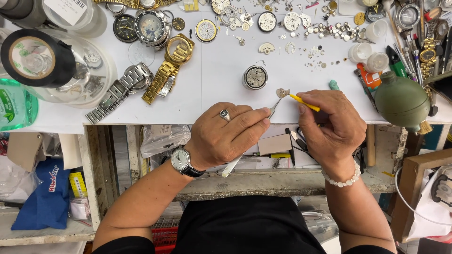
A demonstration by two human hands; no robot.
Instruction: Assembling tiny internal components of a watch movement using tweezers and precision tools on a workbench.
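tweezers and yellow stick working a small watch part

left hand [226, 136] is pinching tweezers [274, 107] shut on a small metal part [282, 92]; right hand [329, 124] is gripping a yellow stick [303, 102], tip touching the part. watch movement [255, 77] is sitting just beyond. next move probably needs steady, light pressure.

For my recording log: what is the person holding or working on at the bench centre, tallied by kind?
Tweezers, in the left hand: 1
Yellow stick tool, in the right hand: 1
Small flat watch part, at the tool tips: 1
Round watch movement, just beyond: 1
Total: 4
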